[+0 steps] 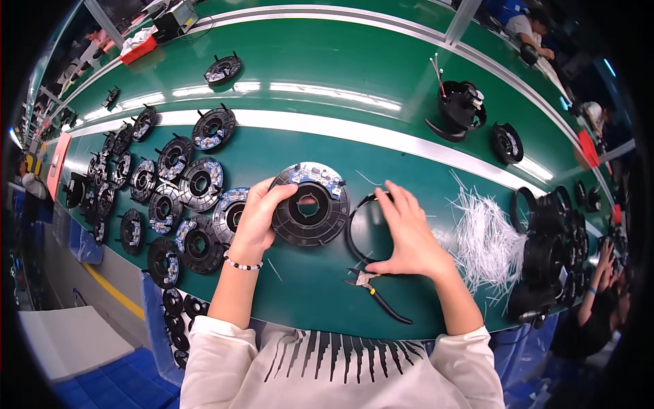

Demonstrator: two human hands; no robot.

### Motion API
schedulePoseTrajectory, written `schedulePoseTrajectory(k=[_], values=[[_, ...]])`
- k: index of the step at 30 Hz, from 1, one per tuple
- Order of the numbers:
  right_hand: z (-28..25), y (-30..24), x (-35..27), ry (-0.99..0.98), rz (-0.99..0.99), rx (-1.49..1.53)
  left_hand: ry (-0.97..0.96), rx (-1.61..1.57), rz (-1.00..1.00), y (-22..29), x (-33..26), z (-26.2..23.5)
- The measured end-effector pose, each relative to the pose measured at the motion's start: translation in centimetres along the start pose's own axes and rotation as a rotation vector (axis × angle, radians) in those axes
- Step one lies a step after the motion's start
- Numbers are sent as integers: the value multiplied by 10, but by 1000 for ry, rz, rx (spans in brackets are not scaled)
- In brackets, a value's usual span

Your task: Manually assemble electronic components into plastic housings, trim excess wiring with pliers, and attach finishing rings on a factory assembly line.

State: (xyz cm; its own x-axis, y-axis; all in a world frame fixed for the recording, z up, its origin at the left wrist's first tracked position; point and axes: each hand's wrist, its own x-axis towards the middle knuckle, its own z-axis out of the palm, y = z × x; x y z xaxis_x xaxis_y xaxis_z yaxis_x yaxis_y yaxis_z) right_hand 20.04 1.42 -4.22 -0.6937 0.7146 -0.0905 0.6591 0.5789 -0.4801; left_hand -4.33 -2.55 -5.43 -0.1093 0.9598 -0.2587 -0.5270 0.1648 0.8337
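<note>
My left hand (254, 217) grips the left edge of a round black plastic disc (313, 228), its thumb lying on the face. The disc has a central hole, and a curved circuit board (317, 176) covers its upper part. To its right, my right hand (413, 238) spans a thin black ring (350, 235), with fingers at the ring's top and thumb at its bottom. The palm side hides part of that ring. Just below the thumb, diagonal cutters (388, 308) with black and yellow handles lie on the green table, jaws apart.
Several similar discs with boards (201, 184) crowd the table at left. A heap of white cable ties (485, 238) lies right of my right hand, beside stacked black housings (543, 255). Farther back stand a wired black housing (462, 109) and a red bin (139, 50). Other people sit in the distance.
</note>
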Motion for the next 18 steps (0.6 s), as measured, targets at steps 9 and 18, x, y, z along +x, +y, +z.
schedulePoseTrajectory(k=[9,18], values=[[-15,14,0,397,-211,789,-89,212,-181,-12,8,17],[9,-20,14,442,-75,425,-197,-426,-128,-45,-3,41]])
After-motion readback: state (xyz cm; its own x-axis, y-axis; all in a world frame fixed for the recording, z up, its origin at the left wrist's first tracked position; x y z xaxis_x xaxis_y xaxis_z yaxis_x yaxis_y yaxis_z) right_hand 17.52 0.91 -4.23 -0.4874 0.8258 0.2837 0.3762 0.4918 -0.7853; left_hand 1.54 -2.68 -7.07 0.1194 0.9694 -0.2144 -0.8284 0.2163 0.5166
